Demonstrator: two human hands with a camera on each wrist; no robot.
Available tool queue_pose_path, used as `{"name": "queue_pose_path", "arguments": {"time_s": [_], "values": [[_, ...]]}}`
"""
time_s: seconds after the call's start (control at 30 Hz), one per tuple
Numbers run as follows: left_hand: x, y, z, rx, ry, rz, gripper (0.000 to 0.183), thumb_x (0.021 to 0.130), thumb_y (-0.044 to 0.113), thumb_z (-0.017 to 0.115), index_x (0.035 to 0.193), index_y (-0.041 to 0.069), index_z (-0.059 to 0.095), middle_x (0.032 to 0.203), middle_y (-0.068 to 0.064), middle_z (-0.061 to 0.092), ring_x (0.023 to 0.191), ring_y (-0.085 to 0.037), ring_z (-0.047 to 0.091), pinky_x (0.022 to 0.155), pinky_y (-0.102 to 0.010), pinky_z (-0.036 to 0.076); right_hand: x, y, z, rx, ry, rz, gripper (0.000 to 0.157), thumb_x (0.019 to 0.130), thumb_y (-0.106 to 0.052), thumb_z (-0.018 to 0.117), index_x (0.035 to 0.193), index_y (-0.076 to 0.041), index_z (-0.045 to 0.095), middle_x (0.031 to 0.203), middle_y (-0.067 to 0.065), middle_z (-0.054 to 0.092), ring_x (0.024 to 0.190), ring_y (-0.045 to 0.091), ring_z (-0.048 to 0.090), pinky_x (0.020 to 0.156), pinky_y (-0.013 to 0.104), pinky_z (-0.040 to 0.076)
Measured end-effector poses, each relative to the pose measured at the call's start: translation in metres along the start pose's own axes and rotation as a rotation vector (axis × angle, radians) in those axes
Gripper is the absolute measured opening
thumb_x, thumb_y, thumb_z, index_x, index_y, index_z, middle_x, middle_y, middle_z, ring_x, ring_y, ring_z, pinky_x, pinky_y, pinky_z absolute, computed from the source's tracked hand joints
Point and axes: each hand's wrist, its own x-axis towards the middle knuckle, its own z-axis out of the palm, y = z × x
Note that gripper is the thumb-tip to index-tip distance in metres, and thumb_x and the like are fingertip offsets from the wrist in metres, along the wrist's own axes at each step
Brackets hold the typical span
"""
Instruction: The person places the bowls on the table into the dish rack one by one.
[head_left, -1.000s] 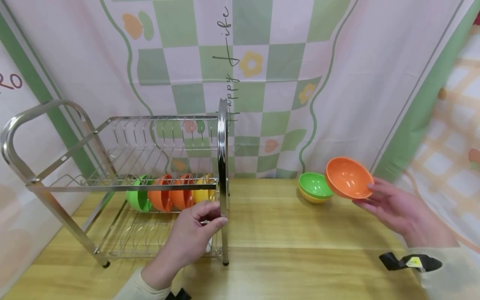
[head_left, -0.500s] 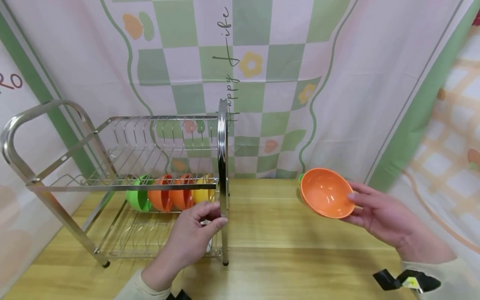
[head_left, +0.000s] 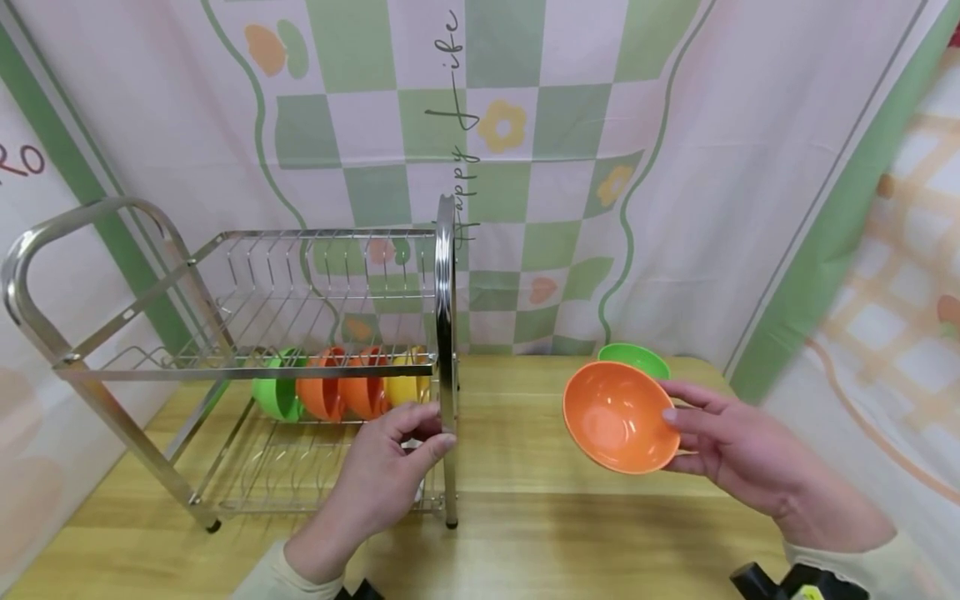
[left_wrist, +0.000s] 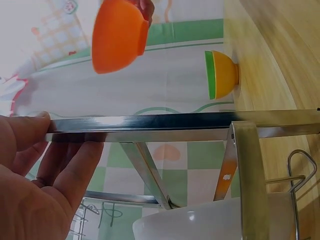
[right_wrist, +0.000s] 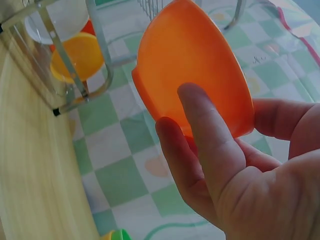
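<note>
My right hand [head_left: 738, 454] holds an orange bowl [head_left: 618, 417] by its side, above the table and tilted with its inside toward me. In the right wrist view, fingers spread over the outside of that bowl [right_wrist: 195, 65]. My left hand [head_left: 386, 458] grips the front right post of a metal dish rack [head_left: 446, 292]; the left wrist view has the thumb on one side of the post and fingers on the other. On the rack's lower tier stand a green bowl [head_left: 277, 390], two orange bowls [head_left: 321, 390] and a yellow bowl [head_left: 405, 383], all on edge.
Behind the held bowl, a green bowl [head_left: 637, 358] sits nested in a yellow bowl [left_wrist: 226, 75] on the wooden table [head_left: 517, 467]. A white bowl [left_wrist: 200, 222] shows in the rack in the left wrist view. A patterned curtain [head_left: 555, 192] hangs behind.
My right hand has carried the orange bowl leftward and toward me, away from the nested green and yellow bowls. My left hand has stayed on the rack post.
</note>
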Motion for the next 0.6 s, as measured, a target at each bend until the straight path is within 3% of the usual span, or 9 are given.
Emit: {"name": "queue_pose_path", "arguments": {"time_s": [0.33,0.6], "values": [[-0.001,0.0,0.004,0.069,0.01,0.001,0.017,0.091,0.018,0.075,0.107,0.018,0.071,0.091,0.007,0.066,0.083,-0.012,0.064,0.074,-0.025,0.056,0.001,0.008,0.023,-0.068,-0.042,0.006,0.046,0.105,0.005,0.037,0.139,-0.015,0.059,0.126,0.015,0.063,0.104,0.033,0.067,0.088,0.053,0.053],[-0.01,0.0,0.002,-0.043,0.014,-0.046,0.025,0.093,0.019,0.072,0.118,0.017,0.07,0.101,0.004,0.067,0.095,-0.013,0.063,0.083,-0.026,0.055,0.0,0.016,0.039,-0.046,-0.114,0.021,0.046,0.104,0.006,0.036,0.143,-0.012,0.053,0.13,0.017,0.06,0.107,0.035,0.065,0.09,0.057,0.05]]}}
